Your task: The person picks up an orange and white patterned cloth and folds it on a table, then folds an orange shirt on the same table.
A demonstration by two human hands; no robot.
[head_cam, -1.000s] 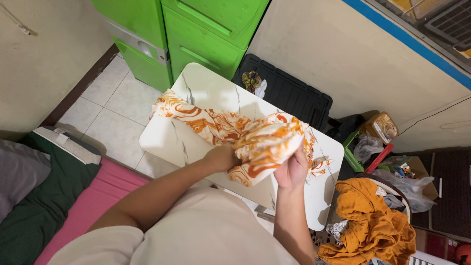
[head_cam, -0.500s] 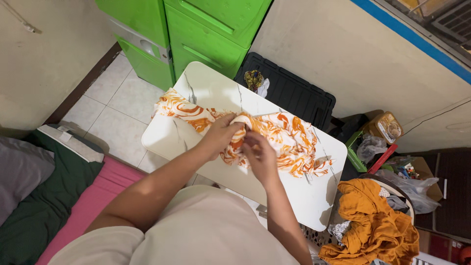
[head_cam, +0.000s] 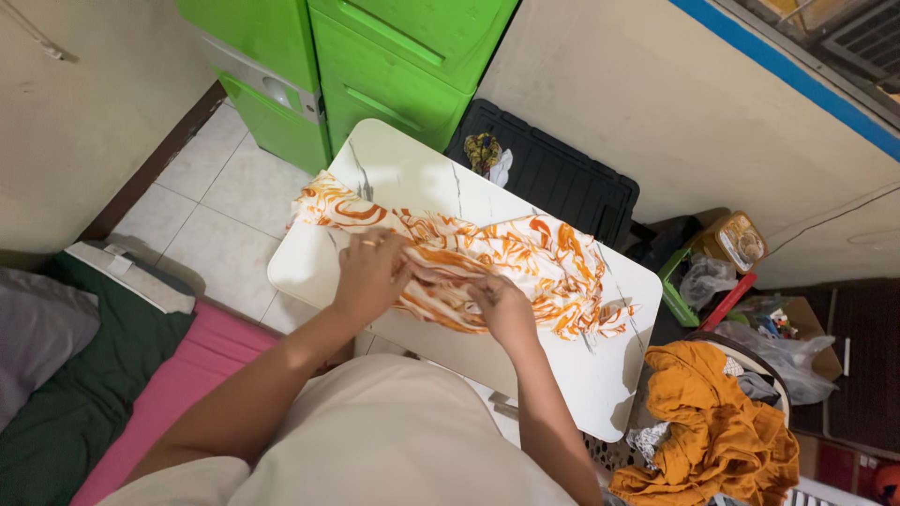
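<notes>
Head view, looking pretty much straight down. The person's at a small white marble-look tabletop point(head_cam: 412, 173) sitting diagonally across the middle of the frame, on a pale tiled floor point(head_cam: 202, 220). Spread over it is an orange-and-white patterned cloth point(head_cam: 525, 258), running from the tabletop's left edge towards the lower right, one corner hanging off the left side.

Both hands are down on the cloth near the front edge of the tabletop. The left hand point(head_cam: 370, 272) is pressed on a bunched fold, fingers curled over it. The right hand point(head_cam: 502, 309) is just beside it, pinching the fabric at the same fold. So both are closed on the cloth, close together but not touching.

Room's kinda cramped. Bright green plastic drawers point(head_cam: 375, 56) at the top of the frame, a black crate lid point(head_cam: 562, 183) right behind the tabletop with a little wad of fabric on it. Lower right there's a basket heaped with mustard-orange laundry point(head_cam: 708, 426), plus bags and boxes of clutter against the wall. Lower left: a pink mattress point(head_cam: 178, 375) with dark green bedding point(head_cam: 66, 394) and a grey pillow point(head_cam: 33, 333).
</notes>
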